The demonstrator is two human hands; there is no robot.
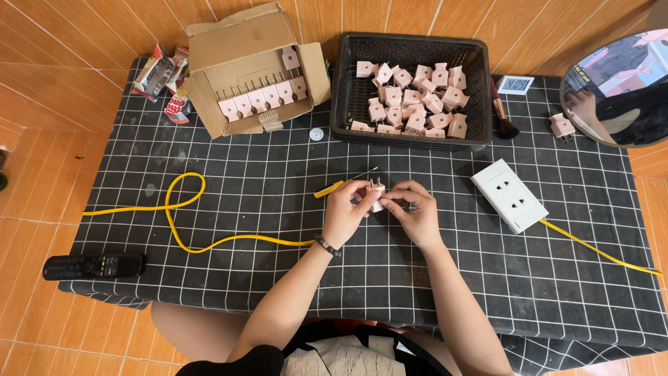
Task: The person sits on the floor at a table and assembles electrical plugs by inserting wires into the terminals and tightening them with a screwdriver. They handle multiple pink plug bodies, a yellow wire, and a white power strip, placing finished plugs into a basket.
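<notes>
You had the pink plug [376,195] pinched between both hands at desk [278,174] centre, left hand [346,212] and right hand [416,212] fingers closed on it. Risk: prongs faced 12 o'clock; a slip could've dropped it or jabbed you with the yellow-handled screwdriver [334,186] at 10 o'clock.

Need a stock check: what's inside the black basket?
The black basket holds a loose heap of pink plugs, mostly at its middle and right. Whatever lies beneath the heap is covered.
</notes>
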